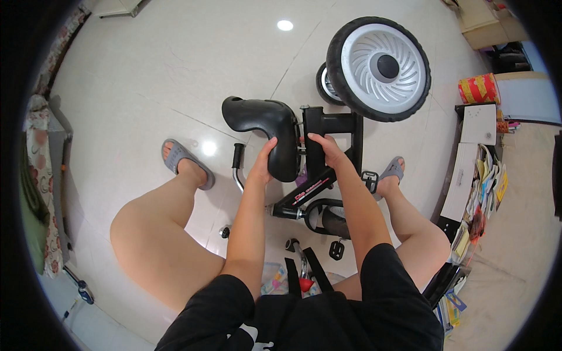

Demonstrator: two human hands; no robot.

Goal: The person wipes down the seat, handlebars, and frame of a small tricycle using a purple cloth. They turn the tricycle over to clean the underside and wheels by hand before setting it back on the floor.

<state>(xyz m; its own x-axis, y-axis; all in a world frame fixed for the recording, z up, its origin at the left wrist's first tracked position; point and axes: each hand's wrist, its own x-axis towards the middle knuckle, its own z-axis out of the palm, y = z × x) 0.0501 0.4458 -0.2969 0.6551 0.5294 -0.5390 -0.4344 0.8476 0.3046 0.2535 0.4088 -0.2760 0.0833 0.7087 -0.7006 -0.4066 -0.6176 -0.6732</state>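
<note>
A small black tricycle lies on its side on the floor between my feet. My left hand (262, 164) grips the edge of its black plastic seat (281, 118), thumb on top and fingers hidden beneath. With my right hand (329, 151) I hold the black metal frame (314, 153) beside the seat; those fingers are out of sight too. Metal bolts (301, 150) show in the narrow gap between seat and frame. A large wheel with a silver disc (364, 48) and black tyre faces up at the far right, and a second wheel (327, 83) is partly behind it.
A handlebar grip (238, 155) and pedals (336, 250) stick out around the frame. Along the right stands a shelf with white boxes (461, 180), papers (487, 175) and a red-and-yellow container (478, 89). A floral fabric (41, 175) hangs at the left. A screwdriver-like tool (84, 291) lies lower left.
</note>
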